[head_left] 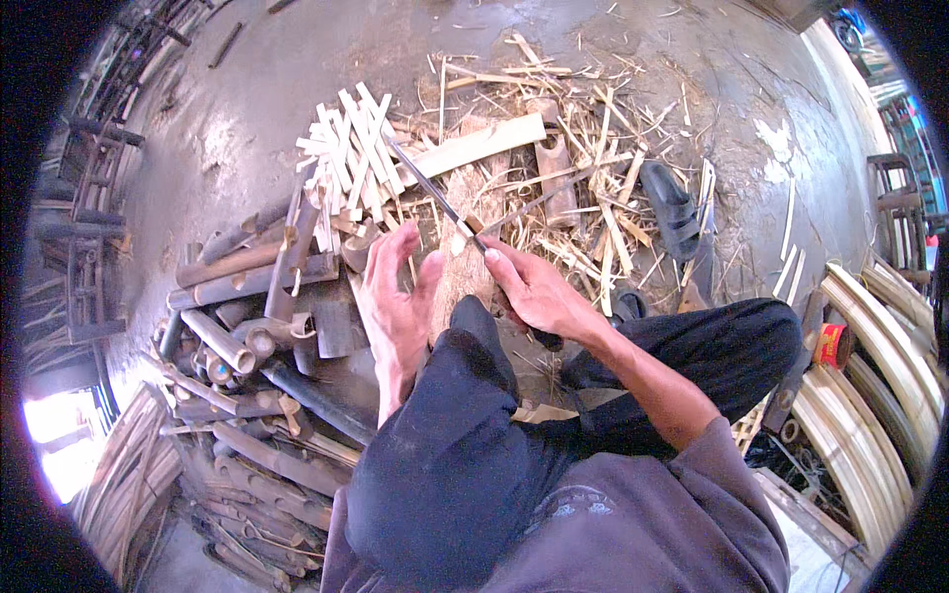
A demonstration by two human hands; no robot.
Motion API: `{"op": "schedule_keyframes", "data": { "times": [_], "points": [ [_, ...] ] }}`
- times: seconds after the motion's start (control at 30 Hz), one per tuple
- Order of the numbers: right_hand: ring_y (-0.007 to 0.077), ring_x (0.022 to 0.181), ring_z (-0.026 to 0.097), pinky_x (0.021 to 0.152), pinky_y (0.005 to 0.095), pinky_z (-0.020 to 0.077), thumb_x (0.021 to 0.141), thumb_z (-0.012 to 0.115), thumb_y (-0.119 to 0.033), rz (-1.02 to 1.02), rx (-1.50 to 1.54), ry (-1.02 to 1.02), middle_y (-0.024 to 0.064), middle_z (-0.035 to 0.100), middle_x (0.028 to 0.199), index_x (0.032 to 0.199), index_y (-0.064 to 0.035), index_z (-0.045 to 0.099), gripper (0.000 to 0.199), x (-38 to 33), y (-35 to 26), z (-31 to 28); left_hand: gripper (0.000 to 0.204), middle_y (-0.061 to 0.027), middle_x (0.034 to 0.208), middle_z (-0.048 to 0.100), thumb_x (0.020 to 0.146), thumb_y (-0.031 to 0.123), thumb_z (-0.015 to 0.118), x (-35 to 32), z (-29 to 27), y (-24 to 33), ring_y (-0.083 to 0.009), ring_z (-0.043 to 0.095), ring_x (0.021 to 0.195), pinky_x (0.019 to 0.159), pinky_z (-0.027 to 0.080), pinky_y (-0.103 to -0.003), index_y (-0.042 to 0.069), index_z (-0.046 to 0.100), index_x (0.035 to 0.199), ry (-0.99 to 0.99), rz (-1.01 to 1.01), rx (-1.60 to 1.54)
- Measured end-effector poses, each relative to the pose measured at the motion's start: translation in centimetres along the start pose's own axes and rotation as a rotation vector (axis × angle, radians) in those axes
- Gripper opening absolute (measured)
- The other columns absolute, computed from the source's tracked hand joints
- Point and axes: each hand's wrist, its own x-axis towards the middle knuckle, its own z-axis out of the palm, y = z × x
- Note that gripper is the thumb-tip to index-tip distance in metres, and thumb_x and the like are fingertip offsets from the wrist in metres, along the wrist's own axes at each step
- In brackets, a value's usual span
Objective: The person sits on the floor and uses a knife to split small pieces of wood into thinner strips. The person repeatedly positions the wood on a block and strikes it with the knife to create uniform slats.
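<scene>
My right hand (539, 287) grips a long, thin-bladed knife (425, 184), its thumb along the handle end. The blade slants up and to the left. A small pale piece (467, 229) shows against the blade near my fingers; I cannot tell whether it is part of the knife. Left of the handle, my left hand (395, 296) has its fingers apart and holds nothing. Below the knife is a worn wooden plank (461, 272), with my foot (474, 321) on its near end. Across its far part lies a wide pale slat (484, 145).
Pale cut strips (346, 148) are heaped at the far left. A half-round bamboo piece (557, 183) and shavings (613, 217) lie beyond my right hand, near a dark slipper (672, 210). Bamboo offcuts (232, 341) pile up at left; long split lengths (870, 435) stand at right.
</scene>
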Motion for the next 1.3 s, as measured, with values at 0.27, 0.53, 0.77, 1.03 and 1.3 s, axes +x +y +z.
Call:
{"op": "schedule_keyframes", "data": {
  "times": [0.27,0.53,0.77,1.03,1.3],
  "points": [
    [0.0078,0.049,0.047,0.045,0.0269,0.0407,0.103,0.033,-0.043,-0.080,0.002,-0.041,-0.0029,0.042,0.058,0.114,-0.0042,0.054,0.046,-0.8,1.9,-1.8,0.045,-0.0123,0.101,0.059,0.089,0.036,0.067,3.1,0.4,4.5,-0.0205,0.060,0.092,0.083,0.051,-0.033,-0.001,0.059,0.114,0.115,0.224,-0.068],
    [0.0167,0.060,0.056,0.053,0.0316,0.0448,0.084,0.054,-0.067,-0.095,-0.046,-0.022,0.0069,0.056,0.068,0.101,-0.0007,0.059,0.069,1.8,3.7,-5.4,0.024,-0.0123,0.085,0.063,0.083,0.014,0.068,6.4,7.2,4.8,-0.0226,0.062,0.079,0.073,0.049,-0.035,-0.001,0.058,0.099,-0.284,0.202,0.089],
    [0.0158,0.056,0.057,0.051,0.0338,0.0463,0.080,0.064,-0.022,-0.141,-0.091,0.077,0.0066,0.060,0.068,0.089,-0.0033,0.061,0.021,4.2,6.5,-8.5,0.016,-0.0121,0.079,0.061,0.078,0.011,0.067,9.9,11.6,4.3,-0.0238,0.061,0.072,0.069,0.049,-0.036,0.000,0.059,0.087,-0.488,0.383,0.100],
    [0.0113,0.055,0.053,0.048,0.0296,0.0457,0.080,0.063,-0.020,-0.039,-0.140,0.098,0.0021,0.058,0.069,0.091,-0.0076,0.062,0.016,2.7,6.5,-9.2,0.025,-0.0085,0.066,0.052,0.085,0.019,0.068,10.4,13.8,3.2,-0.0175,0.049,0.059,0.056,0.040,-0.033,-0.001,0.054,0.079,-0.591,0.417,0.053],
    [0.0203,0.059,0.060,0.059,0.0403,0.0474,0.083,0.061,-0.022,-0.148,-0.460,0.392,0.0118,0.064,0.077,0.090,-0.0025,0.062,0.021,2.8,8.7,-8.9,0.027,-0.0065,0.063,0.050,0.085,0.022,0.068,9.6,14.4,2.7,-0.0133,0.047,0.058,0.054,0.039,-0.031,0.000,0.054,0.076,-0.613,0.393,-0.045]
  ]
}}
